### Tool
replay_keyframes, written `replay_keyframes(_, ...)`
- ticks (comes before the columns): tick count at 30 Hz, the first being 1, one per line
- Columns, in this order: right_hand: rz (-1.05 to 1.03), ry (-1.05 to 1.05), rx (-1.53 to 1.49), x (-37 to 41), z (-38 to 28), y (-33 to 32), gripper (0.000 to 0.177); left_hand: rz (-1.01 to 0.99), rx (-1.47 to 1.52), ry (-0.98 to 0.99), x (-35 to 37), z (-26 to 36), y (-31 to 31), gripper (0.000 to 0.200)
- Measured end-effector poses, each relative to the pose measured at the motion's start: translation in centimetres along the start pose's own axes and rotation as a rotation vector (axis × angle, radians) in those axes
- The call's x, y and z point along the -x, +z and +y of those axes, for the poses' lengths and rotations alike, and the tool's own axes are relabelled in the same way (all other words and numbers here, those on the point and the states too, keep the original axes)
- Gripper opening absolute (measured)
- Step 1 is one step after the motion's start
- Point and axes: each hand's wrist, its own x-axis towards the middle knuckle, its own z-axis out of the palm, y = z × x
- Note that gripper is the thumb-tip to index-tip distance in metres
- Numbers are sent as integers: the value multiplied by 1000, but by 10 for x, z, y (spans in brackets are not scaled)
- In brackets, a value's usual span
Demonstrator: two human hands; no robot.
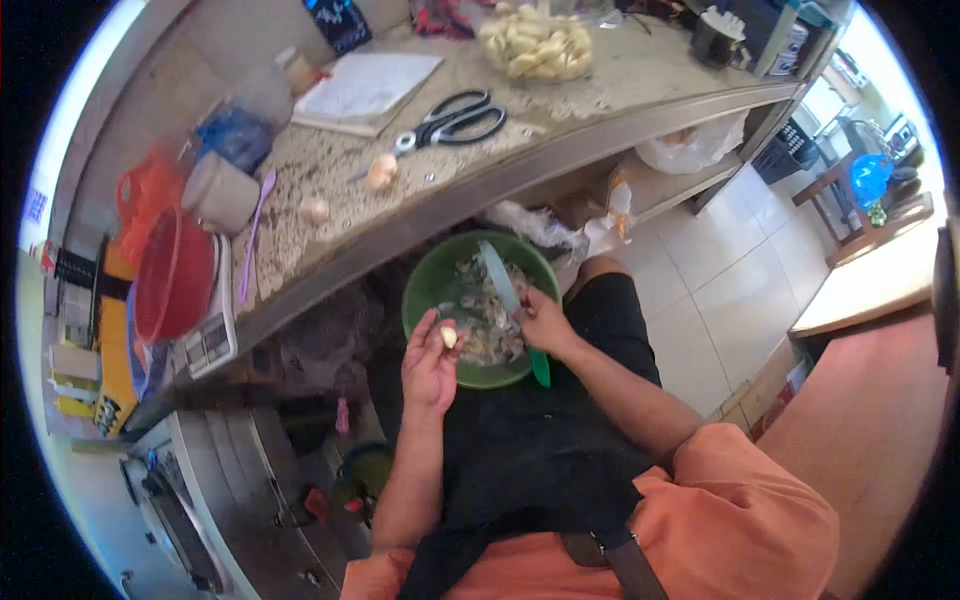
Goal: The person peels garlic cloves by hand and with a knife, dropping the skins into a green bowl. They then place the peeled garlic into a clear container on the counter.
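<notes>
A small pale garlic clove (449,338) is held in the fingers of my left hand (432,365), over the left side of a green bowl. My right hand (545,325) grips a knife (497,275) with a green handle, its blade pointing up and away across the bowl. The green bowl (425,280) rests at my lap and holds peelings (487,335). On the counter beyond, a clear container of peeled cloves (537,45) stands at the back.
Black-handled scissors (455,125), a papery bulb (381,171), a smaller one (315,209) and a notebook (365,88) lie on the counter (560,110). At left are a red basket (175,275), a scale (210,340) and a purple spoon (255,235).
</notes>
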Motion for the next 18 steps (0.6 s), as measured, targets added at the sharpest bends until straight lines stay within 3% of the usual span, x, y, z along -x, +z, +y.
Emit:
replay_keyframes(2, -2, 128, -67, -1, 5, 2, 12, -151, -102, 48, -1, 21, 28, 36)
replay_keyframes(4, 22, 104, -58, -20, 70, 21, 11, -236, -296, 145, -13, 51, 72, 35)
replay_keyframes(6, 11, 103, 20, -22, 72, 22, 14, -291, -552, 327, -28, 86, 131, 35)
replay_keyframes(8, -25, 113, 171, -2, 14, 3, 21, -273, -719, 458, -50, 117, 190, 32)
replay_keyframes(10, -59, 76, 175, -4, 26, 3, 29, -288, -926, 637, -78, 142, 245, 32)
replay_keyframes(12, -71, -3, 181, 0, 30, 2, 30, -325, -963, 737, -105, 157, 293, 33)
replay_keyframes(13, -140, 48, 60, -11, 61, 12, 43, -366, -902, 751, -127, 161, 311, 33)
replay_keyframes(17, -159, 31, 107, 0, 41, 5, 42, -339, -839, 648, -166, 162, 358, 30)
replay_keyframes(18, -145, 10, 114, 1, 39, 2, 43, -368, -866, 729, -157, 168, 362, 29)
